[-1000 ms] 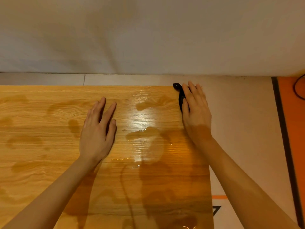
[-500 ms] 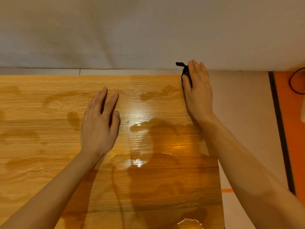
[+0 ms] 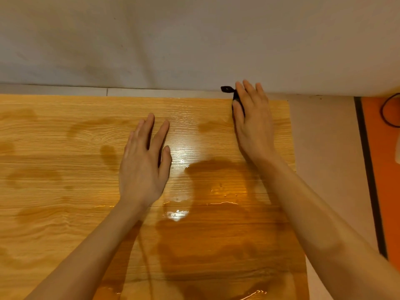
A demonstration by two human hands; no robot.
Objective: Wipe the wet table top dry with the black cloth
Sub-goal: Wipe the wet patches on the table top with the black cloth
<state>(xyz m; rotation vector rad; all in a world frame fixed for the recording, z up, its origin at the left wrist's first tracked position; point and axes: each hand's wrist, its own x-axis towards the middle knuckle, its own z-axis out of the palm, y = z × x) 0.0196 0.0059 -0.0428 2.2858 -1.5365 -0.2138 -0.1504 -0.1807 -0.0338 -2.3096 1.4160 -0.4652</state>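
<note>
Nearest the camera the wooden table top [image 3: 54, 213] carries a wide wet sheet across its right half, glinting where light catches the water [image 3: 176, 214], with fainter damp patches scattered to the left. Further in, the left hand [image 3: 144, 165] lies palm down on the wood just left of the wet sheet, fingers straight and slightly spread, holding nothing. Beyond it, at the far right corner of the table, the right hand [image 3: 253, 128] presses flat on the black cloth [image 3: 234, 98] — fingers extended over it, reaching past the table's far edge. Most of the cloth is hidden under that hand; a small dark end sticks out beside the fingertips. Behind stands a pale wall [image 3: 194, 40], and an orange floor strip [image 3: 383, 169] runs along the right.
</note>
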